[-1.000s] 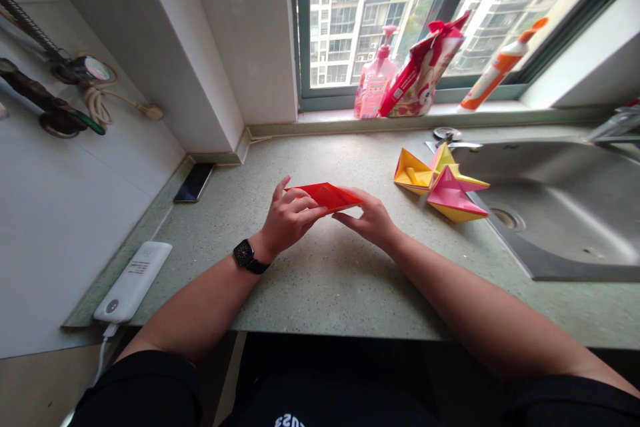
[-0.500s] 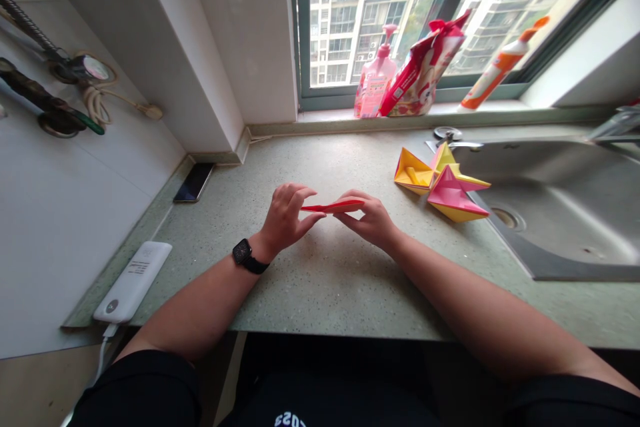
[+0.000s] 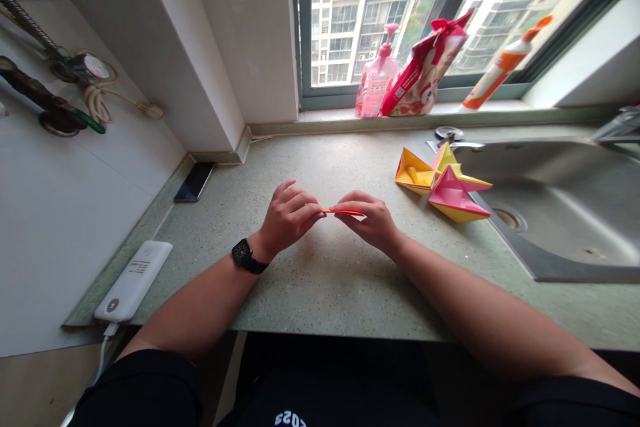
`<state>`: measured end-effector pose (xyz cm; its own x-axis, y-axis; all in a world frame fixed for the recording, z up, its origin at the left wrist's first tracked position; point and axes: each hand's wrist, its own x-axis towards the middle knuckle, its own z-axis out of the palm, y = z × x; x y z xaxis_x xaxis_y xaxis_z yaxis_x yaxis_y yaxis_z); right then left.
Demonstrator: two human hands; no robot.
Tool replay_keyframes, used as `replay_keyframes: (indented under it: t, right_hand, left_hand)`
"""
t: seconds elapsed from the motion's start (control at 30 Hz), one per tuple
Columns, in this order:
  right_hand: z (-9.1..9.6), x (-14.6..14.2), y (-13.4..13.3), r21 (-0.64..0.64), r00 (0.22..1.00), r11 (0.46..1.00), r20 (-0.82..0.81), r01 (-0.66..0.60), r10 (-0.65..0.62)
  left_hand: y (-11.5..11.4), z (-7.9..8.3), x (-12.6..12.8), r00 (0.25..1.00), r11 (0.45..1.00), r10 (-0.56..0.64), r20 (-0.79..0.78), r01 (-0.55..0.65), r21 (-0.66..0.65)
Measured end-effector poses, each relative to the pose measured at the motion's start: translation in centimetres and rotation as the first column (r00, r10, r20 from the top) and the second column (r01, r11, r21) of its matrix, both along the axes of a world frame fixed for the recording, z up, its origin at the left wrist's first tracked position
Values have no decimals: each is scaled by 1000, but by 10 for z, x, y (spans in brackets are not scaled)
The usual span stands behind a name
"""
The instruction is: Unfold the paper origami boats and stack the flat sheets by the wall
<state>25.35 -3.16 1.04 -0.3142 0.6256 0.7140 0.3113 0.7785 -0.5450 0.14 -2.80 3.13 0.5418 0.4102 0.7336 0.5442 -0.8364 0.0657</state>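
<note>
A flat piece of folded red-orange paper [image 3: 354, 213] is held edge-on above the counter, between both hands. My left hand [image 3: 293, 215] pinches its left end, with thumb and fingers closed and covering most of that side. From the other side, my right hand [image 3: 367, 217] grips the paper between thumb and fingers. Only the middle strip and a thin right edge of it show. To the right of my hands, several folded paper boats [image 3: 459, 195] in yellow and pink sit together by the sink.
A steel sink [image 3: 545, 277] is set in the counter [image 3: 320, 293] at right. On the sill stand a pink pump bottle [image 3: 376, 83], a red bag [image 3: 425, 73] and an orange-white bottle [image 3: 497, 73]. A phone [image 3: 195, 182] and a white power bank [image 3: 134, 281] lie at left.
My left fingers have closed down onto the left end of the paper, where they were spread before. The paper now shows less and sits thinner. My right hand has barely moved.
</note>
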Motion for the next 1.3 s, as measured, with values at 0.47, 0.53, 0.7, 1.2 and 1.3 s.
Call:
replay_keyframes:
  t: [0.47,0.53,0.7,1.2,1.3]
  right_hand:
    - [6,0,-4,-52,999,999,-30,16,-18]
    - [8,0,-5,-69,999,997,-20,35,-37]
    - [11,0,-7,-106,996,990,15,89,-88]
    - [-13,4,7,-123,916,934,274,335,-293]
    - [-16,-3,2,-90,871,946,426,310,-245]
  left_hand:
    - [0,0,0,999,995,7,42,-3,-98]
    - [0,-1,1,997,987,10,72,2,-158]
    - [1,-4,2,974,933,1,226,80,-350]
    - [19,-26,9,938,702,292,189,-76,-708]
    - [22,-27,12,950,706,293,111,-137,-695]
